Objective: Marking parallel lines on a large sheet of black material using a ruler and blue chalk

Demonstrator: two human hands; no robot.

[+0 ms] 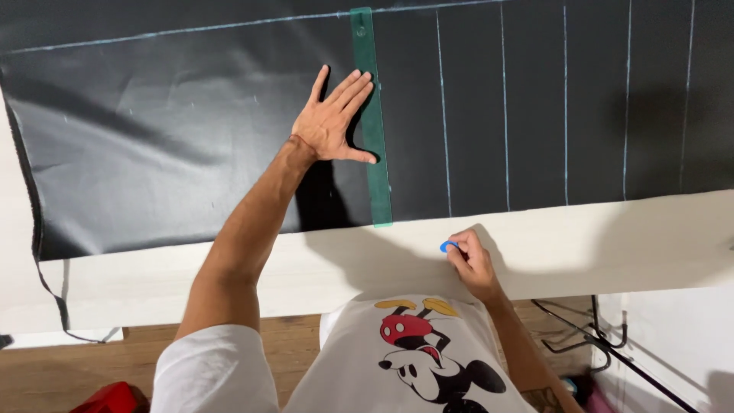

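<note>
Black fabric [191, 138]: splayed fingers [348, 88] (left) on ruler [371, 115]

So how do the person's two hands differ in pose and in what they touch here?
The left hand lies flat with fingers spread, pressing the green ruler onto the black fabric; the right hand is curled, pinching a small blue chalk piece. The left arm reaches far out; the right hand sits close to the body. Both are over the white table.

Black fabric [191, 138], green ruler [372, 115], blue chalk [447, 246].
</note>
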